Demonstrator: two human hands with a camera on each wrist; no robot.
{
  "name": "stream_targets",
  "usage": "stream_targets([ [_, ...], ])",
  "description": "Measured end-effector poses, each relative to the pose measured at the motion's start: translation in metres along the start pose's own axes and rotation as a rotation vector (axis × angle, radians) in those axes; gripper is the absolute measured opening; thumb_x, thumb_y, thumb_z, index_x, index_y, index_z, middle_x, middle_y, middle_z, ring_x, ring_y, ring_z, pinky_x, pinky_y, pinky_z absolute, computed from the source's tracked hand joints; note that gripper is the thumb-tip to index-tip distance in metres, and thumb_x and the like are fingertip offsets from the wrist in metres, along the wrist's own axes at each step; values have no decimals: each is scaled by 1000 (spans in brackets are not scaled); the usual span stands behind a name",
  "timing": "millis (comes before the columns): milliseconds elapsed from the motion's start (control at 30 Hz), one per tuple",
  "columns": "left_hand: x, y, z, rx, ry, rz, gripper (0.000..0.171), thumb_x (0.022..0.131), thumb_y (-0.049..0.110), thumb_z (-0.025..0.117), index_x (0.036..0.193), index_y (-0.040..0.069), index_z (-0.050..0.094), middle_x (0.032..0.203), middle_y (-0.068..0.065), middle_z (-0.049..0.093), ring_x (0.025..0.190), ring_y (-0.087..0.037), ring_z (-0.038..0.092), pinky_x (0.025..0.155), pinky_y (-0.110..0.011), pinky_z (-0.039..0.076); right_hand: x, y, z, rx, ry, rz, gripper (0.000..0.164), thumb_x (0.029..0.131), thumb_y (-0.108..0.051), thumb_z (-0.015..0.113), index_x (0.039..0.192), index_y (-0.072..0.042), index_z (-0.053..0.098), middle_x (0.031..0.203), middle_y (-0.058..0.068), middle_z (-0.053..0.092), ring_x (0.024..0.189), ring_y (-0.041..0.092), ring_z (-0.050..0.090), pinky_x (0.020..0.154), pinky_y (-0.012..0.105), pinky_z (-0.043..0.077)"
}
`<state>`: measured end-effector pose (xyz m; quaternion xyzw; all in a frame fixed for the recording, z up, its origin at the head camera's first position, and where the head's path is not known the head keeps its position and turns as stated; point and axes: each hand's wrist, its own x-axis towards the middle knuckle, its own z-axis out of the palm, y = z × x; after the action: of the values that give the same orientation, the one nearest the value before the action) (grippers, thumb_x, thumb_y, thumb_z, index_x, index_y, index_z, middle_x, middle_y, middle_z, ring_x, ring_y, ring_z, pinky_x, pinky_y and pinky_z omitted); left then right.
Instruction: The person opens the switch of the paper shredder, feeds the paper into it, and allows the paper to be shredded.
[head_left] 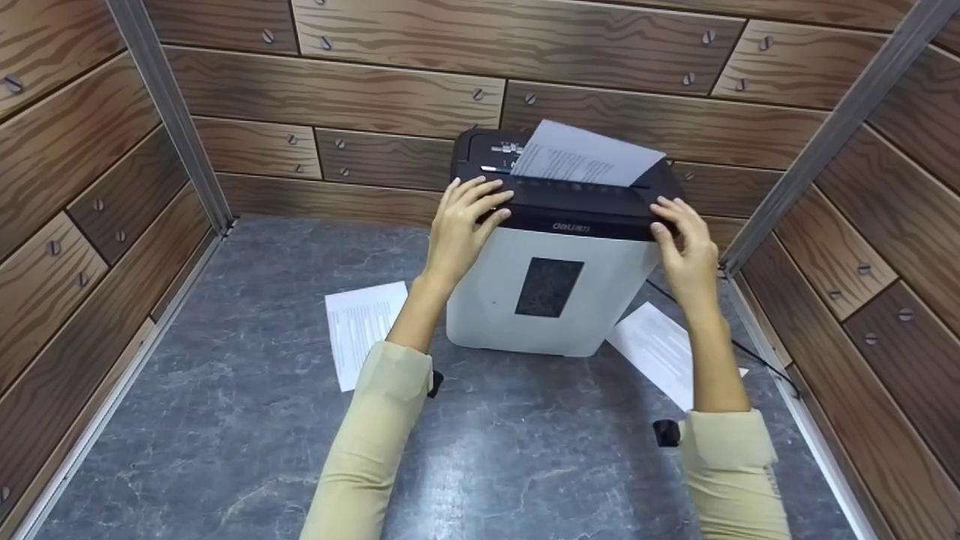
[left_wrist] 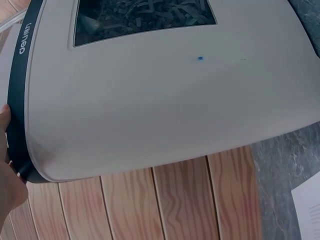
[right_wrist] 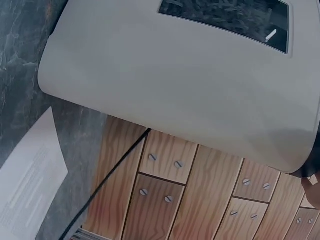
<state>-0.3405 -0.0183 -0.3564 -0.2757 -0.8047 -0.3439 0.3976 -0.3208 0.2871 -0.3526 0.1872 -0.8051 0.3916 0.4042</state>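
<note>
A paper shredder [head_left: 555,292] with a light grey bin and a black top stands tilted-looking at the middle of the floor. A printed sheet of paper [head_left: 589,154] sticks up from its slot, the lower part hidden inside. My left hand [head_left: 465,232] rests on the top's left front corner, fingers spread over the black surface. On the right front corner, my right hand [head_left: 688,247] touches the edge with fingers loosely bent. Both wrist views show the bin's dark window [left_wrist: 145,17] with paper shreds behind it; only small parts of the hands appear there.
One printed sheet [head_left: 364,330] lies left of the shredder, partly behind my left forearm. Another printed sheet [head_left: 656,352] lies to the right, partly behind my right arm. A black power cord [head_left: 757,356] runs along the right side. Wood-patterned walls [head_left: 390,82] surround the grey marbled floor [head_left: 247,420].
</note>
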Motion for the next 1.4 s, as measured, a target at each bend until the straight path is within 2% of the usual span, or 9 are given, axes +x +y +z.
stream_targets([
  [367, -1, 2, 2, -5, 32, -5, 27, 88, 26, 61, 108, 10, 69, 117, -4, 61, 119, -21, 46, 109, -33, 16, -4, 4, 6, 15, 46, -20, 21, 87, 0, 60, 107, 3, 65, 118, 13, 59, 121, 27, 43, 104, 29, 28],
  [1400, -1, 3, 1, -31, 23, -22, 26, 88, 25, 61, 108, 10, 69, 117, -4, 61, 119, -20, 45, 109, -34, 15, -3, 2, 3, -10, 30, -4, 21, 87, -3, 61, 107, 1, 66, 118, 10, 60, 121, 20, 44, 103, 28, 28],
])
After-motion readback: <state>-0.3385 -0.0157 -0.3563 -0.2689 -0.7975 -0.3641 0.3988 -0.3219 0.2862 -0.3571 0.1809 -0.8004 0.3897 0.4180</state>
